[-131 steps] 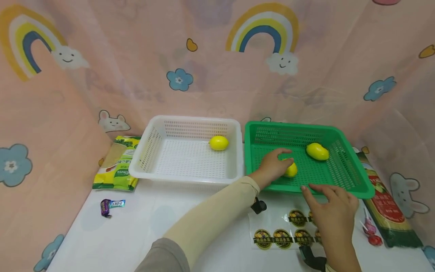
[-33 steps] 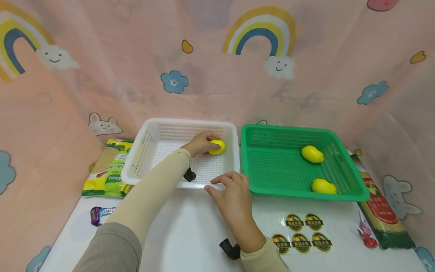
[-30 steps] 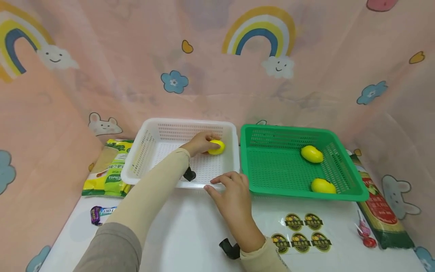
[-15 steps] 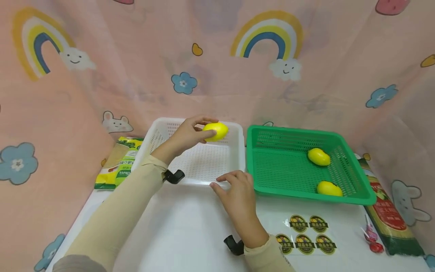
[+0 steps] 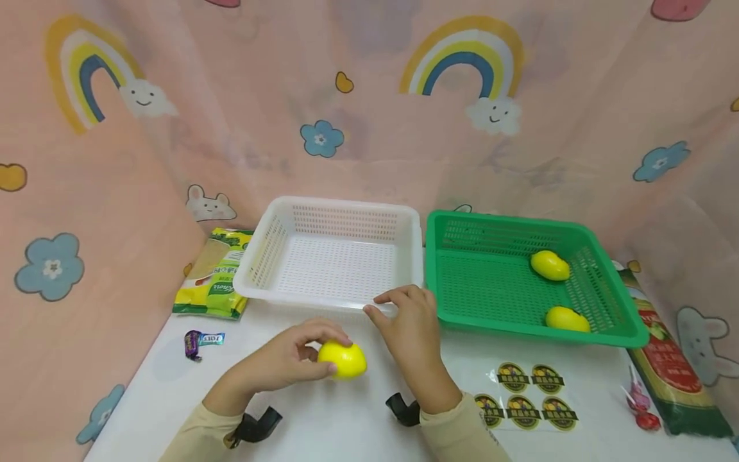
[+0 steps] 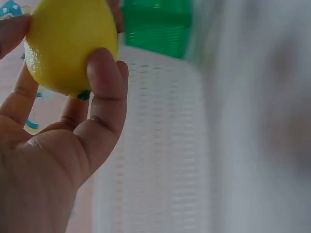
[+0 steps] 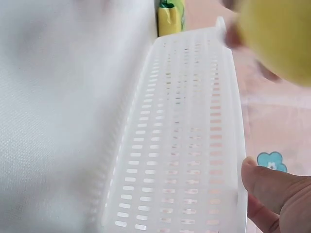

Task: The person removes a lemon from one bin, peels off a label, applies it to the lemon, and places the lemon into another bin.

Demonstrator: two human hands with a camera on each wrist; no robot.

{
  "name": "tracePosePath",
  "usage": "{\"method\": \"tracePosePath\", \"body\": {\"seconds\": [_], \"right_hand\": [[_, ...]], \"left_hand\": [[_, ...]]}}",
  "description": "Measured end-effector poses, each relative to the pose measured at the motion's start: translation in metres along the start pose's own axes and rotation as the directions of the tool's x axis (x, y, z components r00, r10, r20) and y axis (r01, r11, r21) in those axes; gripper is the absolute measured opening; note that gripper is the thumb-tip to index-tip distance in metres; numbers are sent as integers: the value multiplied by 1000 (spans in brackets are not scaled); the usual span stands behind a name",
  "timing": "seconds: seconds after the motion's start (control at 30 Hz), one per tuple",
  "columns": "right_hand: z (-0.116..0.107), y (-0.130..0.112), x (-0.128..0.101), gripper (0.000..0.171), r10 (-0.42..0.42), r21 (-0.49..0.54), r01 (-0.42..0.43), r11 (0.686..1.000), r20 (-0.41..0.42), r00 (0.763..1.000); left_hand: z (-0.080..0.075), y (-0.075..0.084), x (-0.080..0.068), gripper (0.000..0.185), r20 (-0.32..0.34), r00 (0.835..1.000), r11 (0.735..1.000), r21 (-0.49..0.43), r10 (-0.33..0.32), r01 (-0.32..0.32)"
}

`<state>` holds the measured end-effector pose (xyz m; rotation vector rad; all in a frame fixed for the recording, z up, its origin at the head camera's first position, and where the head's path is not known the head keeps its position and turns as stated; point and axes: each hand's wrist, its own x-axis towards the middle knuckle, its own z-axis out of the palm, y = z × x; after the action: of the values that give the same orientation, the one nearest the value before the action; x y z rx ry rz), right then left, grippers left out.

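In the head view, my left hand (image 5: pixel 274 362) holds a yellow lemon (image 5: pixel 348 360) between thumb and fingers, above the table in front of the white basket (image 5: pixel 306 299). The left wrist view shows the lemon (image 6: pixel 70 43) up close, a dark green tip at its lower end. My right hand (image 5: pixel 414 333) grips the front rim of the white basket near its right corner; in the right wrist view, the thumb (image 7: pixel 265 177) is at the rim with a finger behind it. Two more lemons, one at the back (image 5: pixel 550 265) and one at the front (image 5: pixel 568 319), lie in the green basket (image 5: pixel 491 326).
Left of the white basket lies a yellow-green packet (image 5: pixel 216 276), with small wrapped candies (image 5: pixel 193 344) before it. A clear sheet of round stickers (image 5: pixel 522 410) lies front right. Red lollipops (image 5: pixel 646 420) and a long red-green bag (image 5: pixel 670 359) flank the green basket. Patterned pink cloth (image 5: pixel 369 128) hangs behind.
My left hand has left the green basket, taken the lemon from the white basket and brought it toward me. My right hand has moved from the green basket's rim to the white one's.
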<state>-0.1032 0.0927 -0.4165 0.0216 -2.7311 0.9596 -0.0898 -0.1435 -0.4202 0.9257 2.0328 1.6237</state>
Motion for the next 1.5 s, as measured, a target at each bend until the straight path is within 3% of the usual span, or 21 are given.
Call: {"method": "tracePosePath", "body": {"seconds": [0.13, 0.27, 0.37, 0.53, 0.8, 0.9, 0.97, 1.07, 1.13, 1.23, 1.3, 1.37, 1.43, 1.5], "right_hand": [[0, 1, 1, 26, -2, 5, 2, 1000, -6, 1000], [0, 2, 1, 26, -2, 4, 2, 1000, -11, 1000], [1, 2, 0, 26, 3, 0, -3, 1000, -8, 1000], [0, 1, 0, 26, 13, -12, -13, 1000, -2, 1000], [0, 1, 0, 26, 10, -20, -10, 1000, -11, 1000], [-2, 2, 1, 26, 10, 1, -10, 1000, 10, 1000], [-8, 6, 1, 27, 20, 61, -22, 998, 44, 999], [-26, 19, 0, 27, 34, 218, -53, 974, 89, 995], [-42, 30, -6, 27, 40, 319, -68, 945, 92, 995], [-66, 47, -22, 28, 48, 363, -69, 929, 67, 997], [-79, 58, -36, 30, 78, 338, -93, 936, 59, 995], [-89, 70, -50, 34, 132, 300, -147, 943, 68, 989], [-96, 84, -62, 38, 212, 259, -227, 939, 87, 973], [-101, 98, -73, 43, 297, 230, -314, 921, 107, 949]], "left_hand": [[22, -24, -8, 33, 73, 994, 997, 13, -78, 78], [37, -36, -8, 31, 139, 983, 991, 66, -123, 114], [44, -38, -11, 29, 142, 978, 986, 97, -151, 138], [51, -42, -16, 31, 122, 983, 984, 132, -139, 123], [50, -39, -18, 38, 116, 979, 974, 170, -168, 147], [47, -27, -21, 42, 28, 988, 971, 191, -153, 145], [51, -14, -22, 40, -98, 987, 973, 183, -126, 142], [72, 7, -20, 35, -302, 952, 988, 125, -47, 88], [96, 14, -17, 31, -350, 937, 996, 87, 10, 22], [133, 13, -10, 27, -274, 960, 997, 60, 63, -48], [153, 5, -4, 26, -191, 977, 992, 102, 97, -79], [165, -4, 7, 26, -110, 984, 979, 160, 142, -124], [173, -13, 16, 26, -33, 986, 952, 266, 166, -151], [180, -17, 27, 30, 19, 989, 915, 379, 145, -141]]}}
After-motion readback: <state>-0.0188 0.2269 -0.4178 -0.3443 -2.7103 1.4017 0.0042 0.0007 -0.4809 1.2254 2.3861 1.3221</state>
